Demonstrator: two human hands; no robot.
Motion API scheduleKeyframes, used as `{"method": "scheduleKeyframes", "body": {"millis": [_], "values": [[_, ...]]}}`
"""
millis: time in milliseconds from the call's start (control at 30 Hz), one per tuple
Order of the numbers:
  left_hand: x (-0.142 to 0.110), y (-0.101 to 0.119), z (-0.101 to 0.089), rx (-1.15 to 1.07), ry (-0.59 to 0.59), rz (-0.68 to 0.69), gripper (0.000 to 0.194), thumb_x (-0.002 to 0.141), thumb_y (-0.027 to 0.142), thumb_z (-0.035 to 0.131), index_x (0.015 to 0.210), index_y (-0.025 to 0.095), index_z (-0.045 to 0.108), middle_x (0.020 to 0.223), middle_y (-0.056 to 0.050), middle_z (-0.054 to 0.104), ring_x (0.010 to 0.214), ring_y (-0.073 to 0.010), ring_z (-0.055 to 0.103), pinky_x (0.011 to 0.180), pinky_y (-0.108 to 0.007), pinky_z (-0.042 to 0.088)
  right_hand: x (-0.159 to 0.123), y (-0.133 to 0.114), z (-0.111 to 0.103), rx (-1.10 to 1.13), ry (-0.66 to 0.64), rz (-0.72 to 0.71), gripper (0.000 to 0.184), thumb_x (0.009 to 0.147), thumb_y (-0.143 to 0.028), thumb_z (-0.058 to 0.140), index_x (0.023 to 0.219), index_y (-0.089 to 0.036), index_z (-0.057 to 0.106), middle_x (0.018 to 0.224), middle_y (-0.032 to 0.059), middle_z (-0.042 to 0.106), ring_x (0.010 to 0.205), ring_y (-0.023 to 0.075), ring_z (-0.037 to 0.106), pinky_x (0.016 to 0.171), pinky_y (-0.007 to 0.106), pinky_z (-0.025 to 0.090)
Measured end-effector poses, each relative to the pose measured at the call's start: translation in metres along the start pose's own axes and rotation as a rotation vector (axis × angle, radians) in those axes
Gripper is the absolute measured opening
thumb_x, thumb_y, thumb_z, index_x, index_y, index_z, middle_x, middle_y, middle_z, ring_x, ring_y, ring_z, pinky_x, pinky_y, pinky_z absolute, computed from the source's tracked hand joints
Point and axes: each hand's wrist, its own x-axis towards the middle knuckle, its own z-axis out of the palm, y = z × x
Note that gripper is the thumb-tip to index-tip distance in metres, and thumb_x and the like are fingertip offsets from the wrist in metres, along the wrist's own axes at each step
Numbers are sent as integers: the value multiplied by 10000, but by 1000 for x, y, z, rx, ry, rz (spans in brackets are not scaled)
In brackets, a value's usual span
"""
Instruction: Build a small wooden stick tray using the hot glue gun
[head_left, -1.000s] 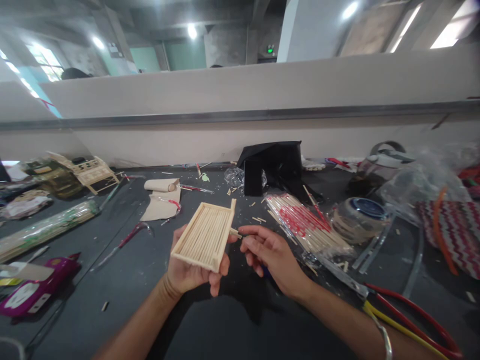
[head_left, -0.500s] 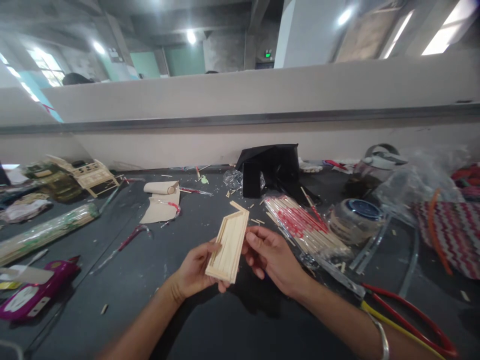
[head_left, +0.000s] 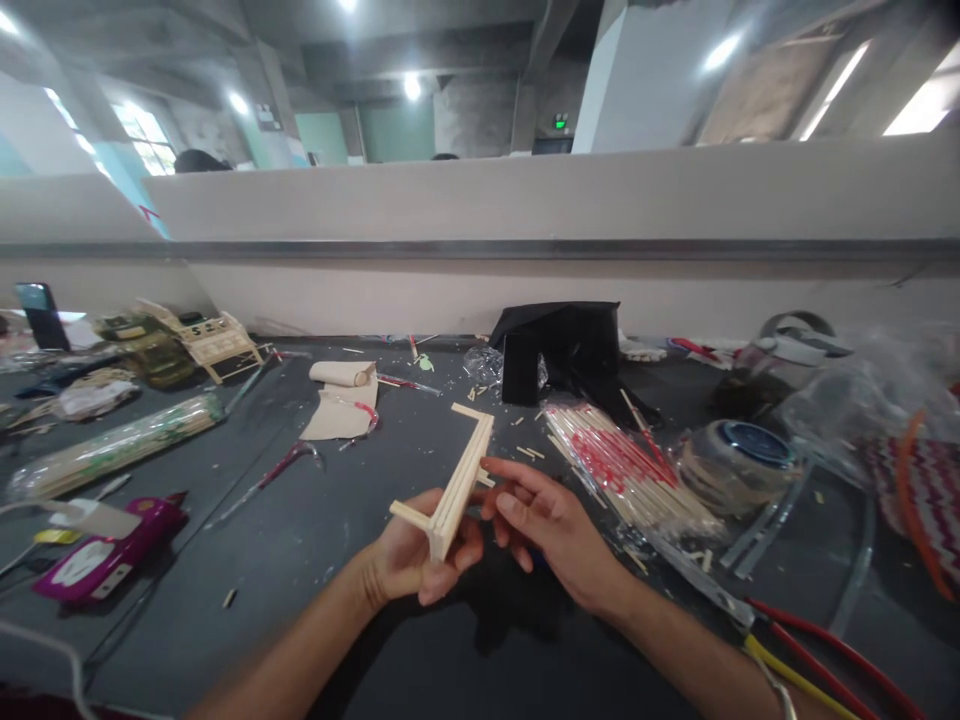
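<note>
My left hand (head_left: 424, 550) is closed round the lower part of a small wooden stick frame (head_left: 463, 468). Pale sticks glued side by side form its long edge, and short arms stick out to the left at top and bottom. It is tilted, edge towards me, above the dark table. At its right side, my right hand (head_left: 559, 525) has its fingers apart, the index fingertip at or just touching the edge. A bundle of wooden sticks in plastic wrap with red marks (head_left: 622, 460) lies beyond my right hand.
Red-and-yellow-handled scissors (head_left: 757, 625) lie by my right forearm, near a clear jar with a blue lid (head_left: 739, 455). To the left are a purple glue-gun-like device (head_left: 112, 550), a brown paper roll (head_left: 341, 400) and a small wooden chair model (head_left: 217, 345). Black cloth (head_left: 562, 350) stands at the back.
My left hand has turned the wooden frame from showing its broad flat face to showing its stick edge. My right hand stays beside it. The view has shifted slightly left.
</note>
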Motion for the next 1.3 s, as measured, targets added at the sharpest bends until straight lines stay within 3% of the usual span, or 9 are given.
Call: {"method": "scheduleKeyframes", "body": {"millis": [167, 300, 400, 600, 700, 800, 900, 1133, 1300], "values": [[1, -2, -6, -41, 36, 5, 345, 887, 304, 378, 1080, 108, 588, 702, -68, 652, 377, -154, 605, 306, -224, 478, 1, 0, 0, -40, 13, 1, 454, 801, -376, 661, 1217, -225, 558, 781, 12, 605, 583, 92, 537, 366, 142, 393], [4, 1, -6, -14, 167, 180, 346, 834, 164, 406, 1137, 94, 558, 743, -79, 663, 489, -208, 661, 367, -288, 530, 1, -1, 1, -38, 24, 2, 434, 804, -404, 647, 1185, -208, 575, 719, 2, 571, 580, 102, 528, 358, 151, 384], [3, 5, -4, -21, 214, 239, 358, 834, 140, 409, 1155, 71, 553, 669, -49, 628, 440, -168, 622, 367, -258, 513, 4, -6, 0, -68, 64, -21, 460, 786, -408, 659, 1192, -215, 558, 834, 28, 589, 674, 124, 555, 389, 162, 401], [-3, 4, 1, -63, -19, 90, 416, 888, 216, 365, 1256, 111, 527, 558, 9, 529, 283, -78, 448, 284, -185, 415, 20, -21, -12, -380, 178, -119, 505, 799, -408, 631, 1249, -214, 508, 986, 54, 593, 773, 157, 563, 441, 195, 411], [-5, -2, 3, -57, -111, 12, 417, 919, 290, 355, 1274, 148, 522, 597, 7, 533, 307, -101, 514, 285, -193, 427, 27, -22, -16, -478, 154, -130, 355, 786, -408, 645, 1057, -179, 650, 935, 48, 625, 767, 162, 559, 505, 216, 418], [-6, -6, 4, 10, -117, -34, 431, 932, 320, 345, 1315, 179, 483, 656, -15, 570, 401, -159, 622, 310, -205, 458, 33, -16, -15, -355, 160, -69, 304, 788, -446, 633, 898, -170, 697, 769, 8, 624, 602, 125, 511, 490, 223, 400], [-6, -6, 6, 112, -45, 25, 417, 932, 324, 360, 1305, 194, 492, 665, -6, 569, 421, -175, 641, 334, -222, 480, 38, -5, -13, -234, 202, -63, 314, 795, -471, 621, 859, -171, 685, 710, -11, 593, 547, 109, 483, 465, 216, 390], [1, -12, 23, 534, 224, 301, 493, 886, 532, 406, 1211, 177, 515, 645, 18, 526, 362, -111, 560, 349, -182, 371, 41, 6, -10, -54, 193, -102, 382, 800, -544, 583, 780, -171, 663, 673, 5, 586, 539, 117, 488, 468, 230, 389], [-4, -19, 35, 1097, 553, 580, 355, 738, 327, 703, 1035, 184, 572, 673, 28, 519, 518, -86, 503, 515, -203, 388, 37, 3, -2, 1, 180, -115, 382, 745, -566, 633, 774, -185, 660, 705, 11, 590, 553, 118, 478, 490, 236, 384]]}}
